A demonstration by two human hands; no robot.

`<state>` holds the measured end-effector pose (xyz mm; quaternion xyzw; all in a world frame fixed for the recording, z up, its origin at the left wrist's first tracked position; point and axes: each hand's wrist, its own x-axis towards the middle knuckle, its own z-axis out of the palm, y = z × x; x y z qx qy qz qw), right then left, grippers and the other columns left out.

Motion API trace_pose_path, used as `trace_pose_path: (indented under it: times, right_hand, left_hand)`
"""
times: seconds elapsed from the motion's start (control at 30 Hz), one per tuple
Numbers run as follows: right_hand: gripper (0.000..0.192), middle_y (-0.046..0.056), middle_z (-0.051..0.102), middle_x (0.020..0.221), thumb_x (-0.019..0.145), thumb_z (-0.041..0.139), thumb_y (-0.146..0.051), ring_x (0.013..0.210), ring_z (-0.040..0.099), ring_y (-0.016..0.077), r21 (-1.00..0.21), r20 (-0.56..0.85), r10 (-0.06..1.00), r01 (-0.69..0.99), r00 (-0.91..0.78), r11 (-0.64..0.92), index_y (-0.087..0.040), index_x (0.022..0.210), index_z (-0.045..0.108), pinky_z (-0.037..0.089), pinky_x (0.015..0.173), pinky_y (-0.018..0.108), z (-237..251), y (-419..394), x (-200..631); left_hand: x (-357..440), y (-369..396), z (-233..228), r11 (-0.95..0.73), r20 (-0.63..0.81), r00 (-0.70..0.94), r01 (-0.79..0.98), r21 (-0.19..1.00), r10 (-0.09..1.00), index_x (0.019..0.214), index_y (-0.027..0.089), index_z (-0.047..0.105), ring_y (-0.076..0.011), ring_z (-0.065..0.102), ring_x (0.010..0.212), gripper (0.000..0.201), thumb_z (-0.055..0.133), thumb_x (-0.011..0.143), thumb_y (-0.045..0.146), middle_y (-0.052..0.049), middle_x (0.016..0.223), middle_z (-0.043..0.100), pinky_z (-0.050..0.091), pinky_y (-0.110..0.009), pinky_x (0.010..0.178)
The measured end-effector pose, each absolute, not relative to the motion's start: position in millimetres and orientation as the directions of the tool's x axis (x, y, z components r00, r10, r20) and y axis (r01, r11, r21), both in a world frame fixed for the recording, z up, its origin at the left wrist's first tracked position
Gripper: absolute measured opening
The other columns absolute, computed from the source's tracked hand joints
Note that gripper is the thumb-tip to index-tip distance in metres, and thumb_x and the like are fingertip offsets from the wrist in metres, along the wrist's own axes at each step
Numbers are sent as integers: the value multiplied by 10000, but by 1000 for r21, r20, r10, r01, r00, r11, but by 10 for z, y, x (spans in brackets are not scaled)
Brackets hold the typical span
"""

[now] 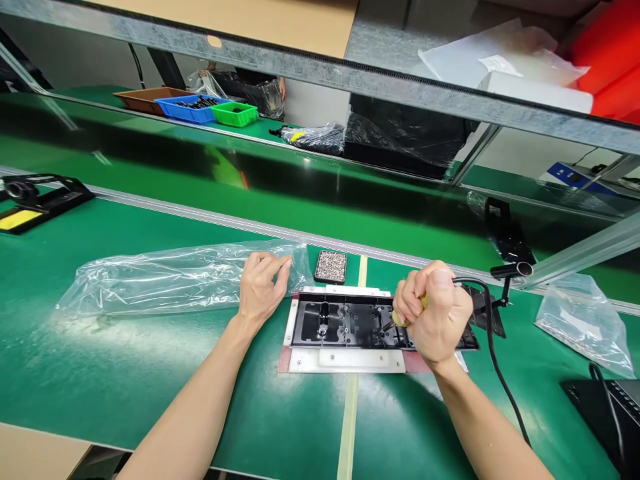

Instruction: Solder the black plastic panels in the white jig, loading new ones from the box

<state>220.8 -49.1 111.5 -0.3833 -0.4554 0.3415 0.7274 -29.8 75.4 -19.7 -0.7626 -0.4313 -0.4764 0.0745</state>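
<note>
On the green table there are two hands (pixel 260 287) (pixel 435 313), one black panel (pixel 345 323), one screw tray (pixel 331 266) — and three bins (pixel 234 113) at the far edge.

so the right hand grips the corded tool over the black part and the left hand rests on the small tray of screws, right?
Not quite. The head view shows the left hand resting on the clear plastic bag, beside the small tray of screws. The right hand does grip the corded tool over the black part.
</note>
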Motion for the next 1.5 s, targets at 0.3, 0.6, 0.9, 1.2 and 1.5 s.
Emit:
trace_pose_path:
  times: [0.3, 0.6, 0.9, 1.2, 1.5]
  right_hand:
    - [451, -86, 291, 502, 999, 590, -453, 384, 279, 57, -868, 411, 839, -130, 357, 480, -219, 670, 388, 281, 328, 165, 1128, -508, 2199]
    - [385, -90, 320, 492, 1005, 583, -438, 386, 290, 60, -861, 424, 822, -111, 380, 496, -217, 716, 459, 298, 340, 177, 1117, -538, 2208]
    - [311, -91, 337, 488, 1013, 576, -421, 377, 306, 67, -863, 444, 812, -62, 379, 501, -221, 780, 529, 319, 338, 184, 1140, -512, 2232]
    - [373, -12, 477, 577, 1003, 546, -314, 501, 510, 139, -846, 499, 771, 27, 396, 533, -197, 649, 540, 510, 494, 326, 1162, -504, 2283]
    - [291, 40, 651, 731, 1039, 506, -259, 615, 660, 171, -823, 565, 784, 104, 257, 559, -173, 795, 639, 576, 574, 354, 1185, -523, 2318]
  left_hand:
    - [-300, 730, -158, -621, 795, 167, 722, 303, 583, 1073, 188, 777, -247, 580, 885, 176, 616, 1003, 210, -59, 800, 710, 494, -405, 836]
    - [-283, 727, -195, -629, 784, 162, 700, 337, 600, 1067, 192, 779, -239, 575, 877, 165, 632, 992, 203, -65, 811, 706, 504, -406, 827]
    - [-272, 725, -193, -625, 771, 153, 691, 363, 618, 1072, 201, 777, -236, 576, 868, 173, 622, 997, 212, -61, 819, 702, 509, -402, 823]
    - [-267, 721, -178, -634, 773, 157, 681, 366, 615, 1074, 184, 776, -229, 565, 868, 177, 616, 1001, 206, -62, 795, 688, 514, -389, 817]
    - [-234, 694, -144, -644, 772, 157, 665, 378, 616, 1081, 194, 774, -239, 571, 879, 183, 610, 1000, 200, -60, 791, 702, 505, -401, 825]
